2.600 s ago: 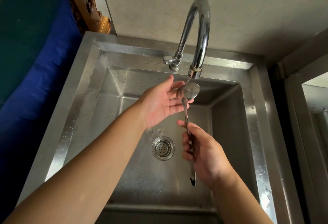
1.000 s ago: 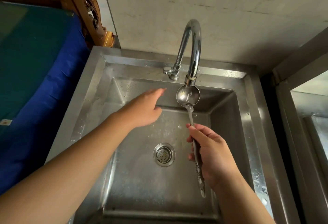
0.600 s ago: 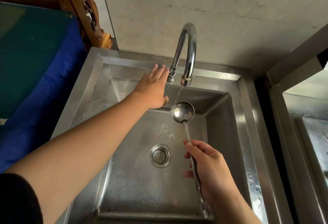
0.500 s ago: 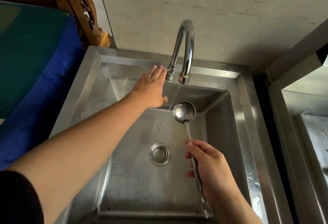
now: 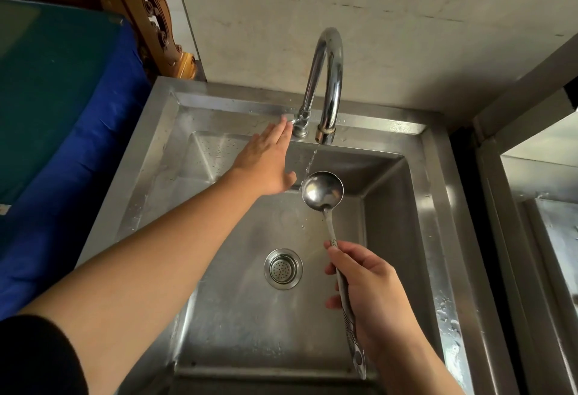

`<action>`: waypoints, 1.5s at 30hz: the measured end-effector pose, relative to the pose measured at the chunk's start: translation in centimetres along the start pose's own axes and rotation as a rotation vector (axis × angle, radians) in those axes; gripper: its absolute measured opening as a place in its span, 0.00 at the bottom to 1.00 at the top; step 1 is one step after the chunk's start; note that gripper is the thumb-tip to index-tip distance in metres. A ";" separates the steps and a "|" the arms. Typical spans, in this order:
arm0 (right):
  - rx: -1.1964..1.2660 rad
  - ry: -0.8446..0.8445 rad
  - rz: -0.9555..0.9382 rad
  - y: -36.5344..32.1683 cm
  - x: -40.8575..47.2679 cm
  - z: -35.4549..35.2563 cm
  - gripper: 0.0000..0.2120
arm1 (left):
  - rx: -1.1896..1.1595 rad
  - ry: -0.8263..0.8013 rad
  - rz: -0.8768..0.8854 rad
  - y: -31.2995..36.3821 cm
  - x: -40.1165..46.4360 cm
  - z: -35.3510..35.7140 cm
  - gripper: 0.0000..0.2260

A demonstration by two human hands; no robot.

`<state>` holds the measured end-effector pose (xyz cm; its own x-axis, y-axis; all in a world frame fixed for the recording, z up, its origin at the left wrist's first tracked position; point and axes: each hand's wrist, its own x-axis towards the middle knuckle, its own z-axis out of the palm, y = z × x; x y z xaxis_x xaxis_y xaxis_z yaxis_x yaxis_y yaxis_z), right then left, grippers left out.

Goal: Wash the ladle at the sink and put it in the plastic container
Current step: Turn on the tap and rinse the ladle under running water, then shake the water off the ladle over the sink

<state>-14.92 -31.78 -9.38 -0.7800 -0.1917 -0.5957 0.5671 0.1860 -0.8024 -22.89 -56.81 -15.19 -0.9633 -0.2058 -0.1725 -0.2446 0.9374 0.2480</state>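
Observation:
My right hand (image 5: 372,294) grips the handle of a steel ladle (image 5: 322,190), holding it upright over the steel sink (image 5: 438,238). The ladle's bowl sits just below and slightly left of the tap's spout (image 5: 325,136), with a thin stream of water falling past its left rim. My left hand (image 5: 269,160) reaches out flat, fingers together, with the fingertips touching the tap's lever (image 5: 291,118) at the base of the curved tap. The plastic container is not in view.
The drain strainer (image 5: 283,268) lies in the middle of the basin. A blue and green covered surface (image 5: 62,113) lies to the left, with carved wood behind it. A metal frame (image 5: 506,207) stands close on the right. A wall rises behind the tap.
My left hand left the ladle's bowl and moved up to the tap lever. The ladle dropped a little below the spout, and the water stream has thinned.

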 end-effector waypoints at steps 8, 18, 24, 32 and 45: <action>0.008 -0.009 0.003 0.0 0.1 -0.2 0.04 | -0.027 -0.019 0.004 0.0 -0.6 0.9 0.47; 0.038 -0.006 0.031 -0.3 -0.2 -1.1 0.04 | -0.233 -0.036 -0.079 1.3 -2.6 0.2 0.40; 0.164 -0.123 0.151 -2.0 -1.0 -1.4 0.10 | -0.794 -0.173 -0.244 5.2 -11.5 -0.3 0.16; 0.144 -0.300 0.140 -5.3 -3.8 -0.2 0.03 | -1.154 -0.379 -0.174 8.1 -22.0 -5.8 0.13; -0.246 -0.010 -0.431 -10.5 -7.9 -5.7 0.11 | -0.583 -0.069 -0.238 6.3 -28.9 -12.7 0.08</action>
<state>-16.20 -26.77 3.94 -0.9265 -0.3105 -0.2125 0.1131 0.3089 -0.9443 2.00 -48.59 3.49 -0.8704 -0.3526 -0.3435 -0.4902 0.5568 0.6706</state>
